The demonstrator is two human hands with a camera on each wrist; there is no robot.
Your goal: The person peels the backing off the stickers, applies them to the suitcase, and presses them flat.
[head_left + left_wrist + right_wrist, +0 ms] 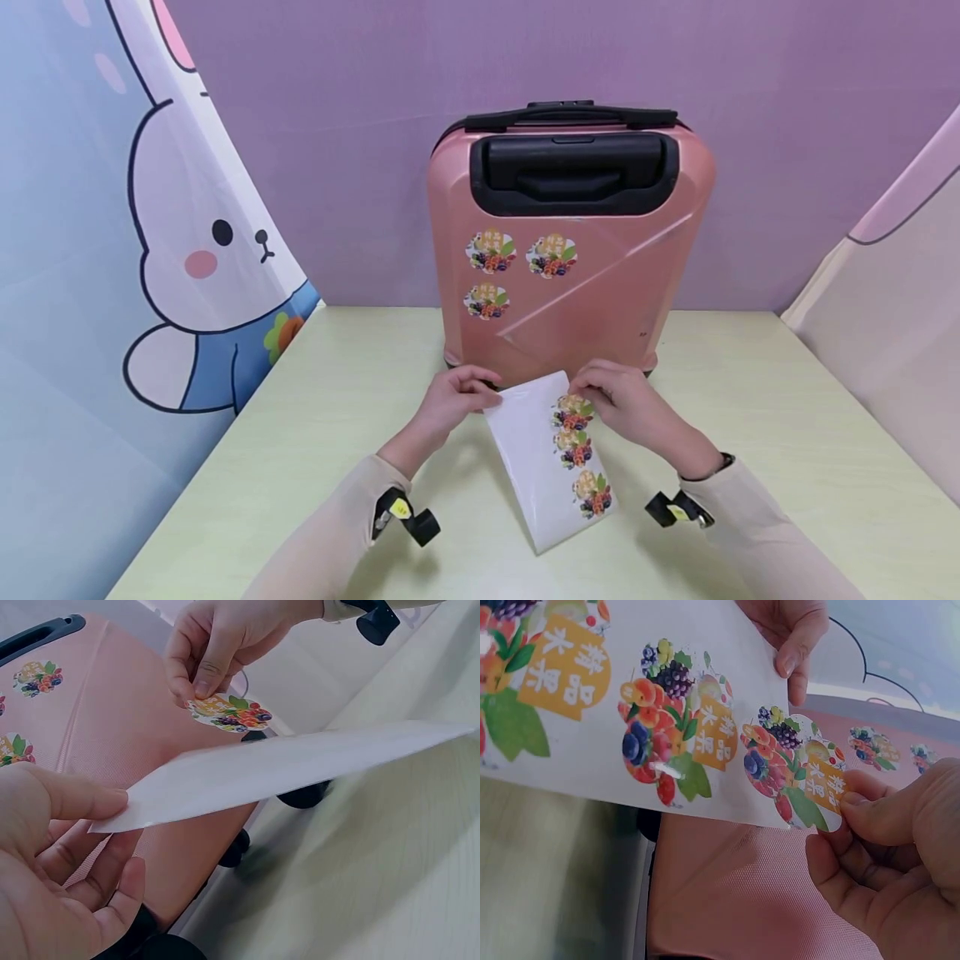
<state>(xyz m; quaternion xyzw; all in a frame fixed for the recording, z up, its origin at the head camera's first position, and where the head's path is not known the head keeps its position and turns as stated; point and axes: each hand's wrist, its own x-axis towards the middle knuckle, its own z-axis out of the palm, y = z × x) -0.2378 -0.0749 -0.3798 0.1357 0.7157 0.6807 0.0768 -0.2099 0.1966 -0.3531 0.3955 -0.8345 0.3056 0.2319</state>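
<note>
My left hand (456, 402) pinches a corner of a white sticker sheet (523, 450) between thumb and fingers. The sheet hangs tilted over the table in front of the suitcase. At its far right corner my right hand (626, 402) pinches a round fruit sticker (229, 712) by its edge. That sticker stands up off the sheet in the left wrist view, and its outer part juts past the sheet's edge in the right wrist view. Two more printed fruit stickers lie lower on the sheet, the nearest (592, 495) by its bottom edge.
A pink suitcase (592, 308) with a black handle (573, 171) stands upright behind the hands. Three fruit stickers (551, 256) are on its upper left front. The pale table (765, 400) is bordered by a purple backdrop (337, 167) and a rabbit-print cloth (195, 208).
</note>
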